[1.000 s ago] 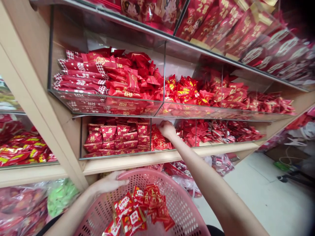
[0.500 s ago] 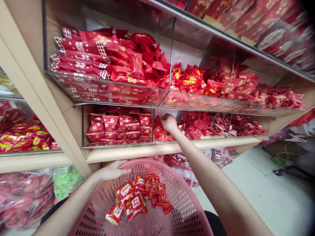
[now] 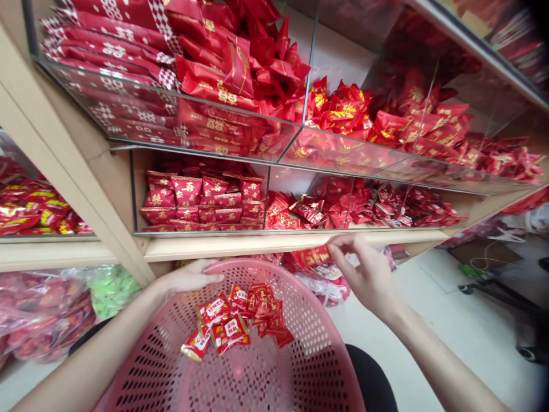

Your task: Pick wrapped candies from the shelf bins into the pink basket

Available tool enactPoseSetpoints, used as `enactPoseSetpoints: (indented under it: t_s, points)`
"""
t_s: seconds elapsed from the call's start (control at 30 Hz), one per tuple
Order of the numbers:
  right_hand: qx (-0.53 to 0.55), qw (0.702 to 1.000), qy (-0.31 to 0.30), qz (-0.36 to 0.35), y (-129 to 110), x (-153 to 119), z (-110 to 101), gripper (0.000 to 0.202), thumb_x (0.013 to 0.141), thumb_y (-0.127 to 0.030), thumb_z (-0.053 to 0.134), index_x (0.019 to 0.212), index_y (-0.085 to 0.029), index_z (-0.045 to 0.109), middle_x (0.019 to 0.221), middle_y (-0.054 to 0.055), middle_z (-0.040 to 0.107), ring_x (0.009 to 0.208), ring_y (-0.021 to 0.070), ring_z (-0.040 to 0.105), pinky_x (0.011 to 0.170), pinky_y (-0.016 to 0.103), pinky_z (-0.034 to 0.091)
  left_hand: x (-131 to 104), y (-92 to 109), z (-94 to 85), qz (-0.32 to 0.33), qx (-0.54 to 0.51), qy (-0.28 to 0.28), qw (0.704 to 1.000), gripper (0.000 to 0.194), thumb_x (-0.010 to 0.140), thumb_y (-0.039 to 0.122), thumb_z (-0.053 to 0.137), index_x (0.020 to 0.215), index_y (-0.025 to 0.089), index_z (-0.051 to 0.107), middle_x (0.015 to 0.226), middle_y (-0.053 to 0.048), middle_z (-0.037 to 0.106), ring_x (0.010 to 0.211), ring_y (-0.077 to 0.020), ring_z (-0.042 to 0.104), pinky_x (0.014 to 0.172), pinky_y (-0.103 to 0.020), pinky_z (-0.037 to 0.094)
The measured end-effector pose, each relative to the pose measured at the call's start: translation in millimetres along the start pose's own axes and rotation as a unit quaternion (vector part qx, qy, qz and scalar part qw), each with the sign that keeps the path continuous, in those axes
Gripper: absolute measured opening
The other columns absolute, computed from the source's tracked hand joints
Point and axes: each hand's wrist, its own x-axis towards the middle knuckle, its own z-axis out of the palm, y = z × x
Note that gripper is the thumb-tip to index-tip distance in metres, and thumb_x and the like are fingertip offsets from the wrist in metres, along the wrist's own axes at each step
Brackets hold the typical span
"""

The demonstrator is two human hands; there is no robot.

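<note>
My left hand [image 3: 191, 277] grips the far left rim of a pink plastic basket [image 3: 319, 309], thumb over the edge. Inside the basket lie several small red candy packets [image 3: 231, 333], some with white labels and some with gold print. My right hand [image 3: 364, 269] is beyond the basket's right rim, in front of the lower shelf edge. Between its thumb and fingertips is a red candy packet [image 3: 312, 257] with gold print. Behind it, the lower glass compartment holds loose red packets [image 3: 283, 213].
Neatly stacked dark red packets [image 3: 201, 197] fill the lower left compartment. Above, a glass-fronted shelf [image 3: 184, 123] holds more red packets. A wooden post [image 3: 72, 149] stands at left. Bagged goods [image 3: 38, 312] lie beneath, and a wheeled chair base [image 3: 525, 343] is on the floor at right.
My right hand has come out of the lower compartment and moved down and right, now with a red packet in its fingers. My left hand still grips the basket. The view has shifted closer.
</note>
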Motion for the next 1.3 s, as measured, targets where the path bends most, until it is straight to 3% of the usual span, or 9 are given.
enactPoseSetpoints:
  t_s: [0.13, 0.23, 0.4, 0.53, 0.73, 1.0, 1.3]
  points:
    - [0.077, 0.982, -0.167, 0.045, 12.1, -35.1, 23.1, 0.012, 0.089, -0.027, 0.039, 0.087, -0.021, 0.048, 0.079, 0.002, 0.059, 0.069, 0.013, 0.054, 0.063, 0.024, 0.042, -0.5, 7.2, 3.4, 0.017, -0.021, -0.014, 1.0, 0.05, 0.071, 0.046, 0.058, 0.114, 0.019, 0.054, 0.121, -0.004, 0.058, 0.109, -0.0215, 0.053, 0.095, -0.033, 0.037]
    - [0.086, 0.964, -0.248, 0.039, 20.9, -43.7, 49.7, 0.013, 0.089, -0.024, 0.037, 0.083, -0.02, 0.049, 0.078, 0.001, 0.059, 0.069, 0.0127, 0.054, 0.064, 0.024, 0.04, -1.6, 9.9, 4.5, 0.018, -0.023, -0.017, 0.999, 0.05, 0.072, 0.045, 0.058, 0.114, 0.019, 0.054, 0.12, -0.004, 0.059, 0.109, -0.0215, 0.053, 0.095, -0.034, 0.036]
    - [0.064, 0.94, -0.334, -0.021, 29.4, -31.0, 85.9, 0.012, 0.087, -0.02, 0.042, 0.081, -0.018, 0.052, 0.078, 0.001, 0.06, 0.072, 0.0124, 0.054, 0.066, 0.023, 0.038, -2.0, 5.8, 2.5, 0.016, -0.025, -0.019, 0.999, 0.048, 0.072, 0.045, 0.057, 0.112, 0.018, 0.056, 0.117, -0.005, 0.061, 0.107, -0.023, 0.054, 0.095, -0.035, 0.037]
    - [0.011, 0.923, -0.384, -0.038, 26.4, -15.0, 101.5, 0.01, 0.085, -0.02, 0.044, 0.082, -0.019, 0.054, 0.076, -0.001, 0.06, 0.068, 0.0118, 0.053, 0.06, 0.022, 0.033, -2.3, 2.6, 0.7, -0.002, -0.011, -0.005, 1.0, 0.047, 0.072, 0.046, 0.058, 0.109, 0.017, 0.057, 0.114, -0.004, 0.063, 0.103, -0.0226, 0.057, 0.093, -0.035, 0.039]
    - [-0.098, 0.911, -0.394, -0.068, 16.4, -3.6, 108.4, 0.011, 0.086, -0.022, 0.045, 0.081, -0.02, 0.055, 0.08, 0.0, 0.062, 0.074, 0.0146, 0.057, 0.059, 0.022, 0.032, -2.4, -0.4, -1.0, -0.015, 0.002, 0.006, 1.0, 0.049, 0.07, 0.05, 0.059, 0.105, 0.017, 0.056, 0.109, -0.005, 0.065, 0.101, -0.0224, 0.057, 0.09, -0.033, 0.041]
    - [-0.177, 0.898, -0.381, -0.133, 23.3, -13.6, 113.6, 0.02, 0.091, -0.027, 0.037, 0.091, -0.022, 0.056, 0.098, 0.003, 0.058, 0.076, 0.0131, 0.058, 0.061, 0.022, 0.037, -0.9, -0.9, -0.6, -0.018, 0.005, 0.009, 1.0, 0.05, 0.068, 0.051, 0.059, 0.105, 0.018, 0.056, 0.112, -0.004, 0.064, 0.102, -0.0225, 0.057, 0.09, -0.032, 0.041]
    - [-0.215, 0.891, -0.37, -0.153, 22.1, -17.8, 115.8, 0.02, 0.089, -0.017, 0.037, 0.093, -0.02, 0.056, 0.099, 0.004, 0.057, 0.073, 0.0126, 0.057, 0.059, 0.023, 0.038, -2.1, 0.3, -1.2, -0.007, 0.019, 0.014, 1.0, 0.049, 0.07, 0.05, 0.058, 0.105, 0.016, 0.057, 0.11, -0.005, 0.064, 0.102, -0.0221, 0.057, 0.09, -0.032, 0.041]
